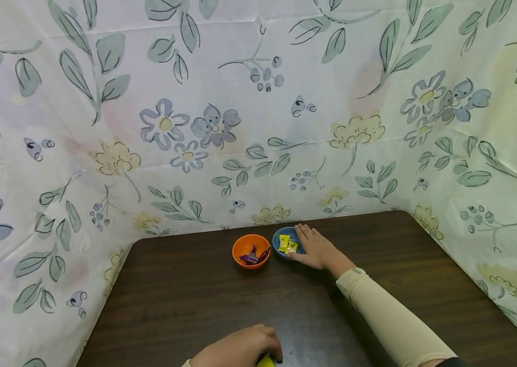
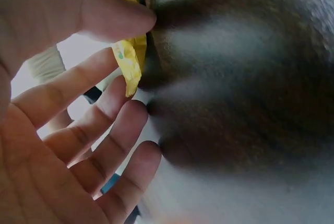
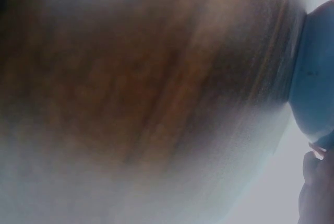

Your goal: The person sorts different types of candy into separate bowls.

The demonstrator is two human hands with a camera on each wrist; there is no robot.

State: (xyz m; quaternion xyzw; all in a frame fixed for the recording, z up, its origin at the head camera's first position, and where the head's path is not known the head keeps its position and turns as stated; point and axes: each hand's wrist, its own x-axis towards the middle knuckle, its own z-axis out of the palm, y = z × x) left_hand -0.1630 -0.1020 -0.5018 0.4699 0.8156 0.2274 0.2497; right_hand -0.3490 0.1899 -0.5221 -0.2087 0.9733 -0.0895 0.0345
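Near the front edge of the table, my left hand [image 1: 244, 346] pinches a yellow-wrapped candy [image 2: 131, 59] between thumb and forefinger; the other fingers are loosely bent, their tips close to the tabletop. At the back, my right hand [image 1: 318, 250] lies along the right side of a small blue bowl [image 1: 274, 243], fingers stretched out at its far rim and thumb at its near rim. Inside that bowl are yellow-wrapped candies [image 1: 284, 241]. The right wrist view catches the blue bowl [image 3: 315, 72] and a bit of the hand [image 3: 318, 187] at its right edge.
Just left of the blue bowl stands an orange bowl [image 1: 240, 244] with purple-wrapped candies [image 1: 251, 257] in it. Both are on a dark wooden table [image 1: 185, 300]. Floral cloth [image 1: 258, 102] hangs behind the table and along its sides.
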